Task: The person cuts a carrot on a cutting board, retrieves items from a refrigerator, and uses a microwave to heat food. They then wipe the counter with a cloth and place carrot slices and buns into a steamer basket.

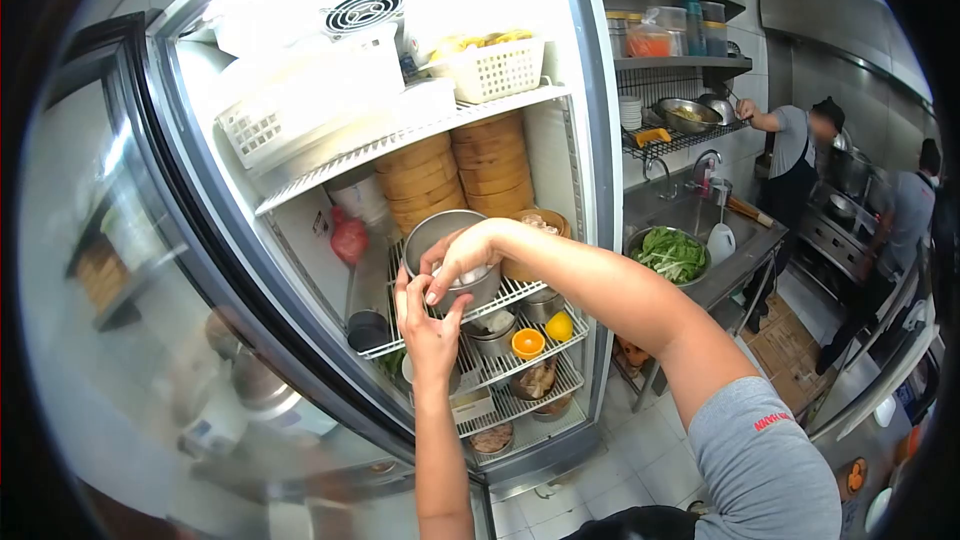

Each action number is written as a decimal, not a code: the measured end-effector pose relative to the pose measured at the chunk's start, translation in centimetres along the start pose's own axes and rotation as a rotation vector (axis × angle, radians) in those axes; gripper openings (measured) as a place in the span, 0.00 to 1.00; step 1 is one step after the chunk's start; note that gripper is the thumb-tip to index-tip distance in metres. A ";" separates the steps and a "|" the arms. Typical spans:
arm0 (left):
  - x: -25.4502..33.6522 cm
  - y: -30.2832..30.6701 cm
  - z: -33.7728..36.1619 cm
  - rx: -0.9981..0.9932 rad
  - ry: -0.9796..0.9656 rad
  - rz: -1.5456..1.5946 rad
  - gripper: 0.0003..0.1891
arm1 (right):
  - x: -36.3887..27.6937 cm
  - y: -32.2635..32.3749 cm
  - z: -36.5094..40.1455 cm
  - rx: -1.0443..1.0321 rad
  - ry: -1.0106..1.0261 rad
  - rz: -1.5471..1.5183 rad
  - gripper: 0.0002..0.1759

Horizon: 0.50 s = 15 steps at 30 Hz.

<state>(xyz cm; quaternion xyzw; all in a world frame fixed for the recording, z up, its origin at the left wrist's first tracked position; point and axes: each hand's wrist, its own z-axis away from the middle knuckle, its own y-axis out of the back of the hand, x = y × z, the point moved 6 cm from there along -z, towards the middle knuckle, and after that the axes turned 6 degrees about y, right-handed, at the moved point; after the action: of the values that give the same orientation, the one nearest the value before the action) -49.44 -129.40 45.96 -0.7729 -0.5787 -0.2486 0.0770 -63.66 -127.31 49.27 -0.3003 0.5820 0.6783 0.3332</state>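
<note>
A round metal pot (482, 290) sits on a wire shelf inside the open fridge. My left hand (430, 332) is at its near left side, with fingers and thumb curved against the wall. Over the pot's opening, my right hand (465, 255) bends downward with its fingers curled close to the left fingertips. White pieces (466, 276) show beneath the right palm; whether the fingers grip one is hidden. Behind the pot stand stacked bamboo steamers (415, 180). Below it are a cut orange half (528, 343) and a lemon (559, 326).
The glass fridge door (150, 270) stands open at left. White baskets (488, 70) fill the upper shelf. A red bag (348, 237) hangs at left. Right of the fridge, a bowl of leafy greens (670, 256) sits by the sink (665, 210). Two co-workers (795, 155) stand farther right.
</note>
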 end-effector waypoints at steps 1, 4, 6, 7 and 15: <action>0.0 -0.1 -0.1 0.008 0.014 -0.020 0.29 | 0.1 0.3 -0.1 -0.027 0.006 -0.063 0.30; -1.7 -0.6 -0.3 -0.032 0.118 0.004 0.30 | 0.0 1.5 -0.7 0.002 0.051 -0.241 0.23; -3.6 -1.0 -0.4 -0.156 0.294 0.118 0.31 | -0.3 2.5 -0.4 0.066 0.059 -0.279 0.21; -3.3 -0.8 -0.4 -0.156 0.294 0.116 0.31 | 0.0 2.7 -0.5 0.065 0.061 -0.280 0.21; 4.5 -0.1 -0.5 -0.055 0.346 0.550 0.24 | -2.2 1.3 8.0 0.145 0.524 -0.776 0.20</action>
<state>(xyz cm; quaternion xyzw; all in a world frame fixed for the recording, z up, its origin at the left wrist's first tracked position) -48.72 -125.73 48.53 -0.8484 -0.3195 -0.3616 0.2177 -63.58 -119.80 52.91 -0.6325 0.5371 0.3629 0.4240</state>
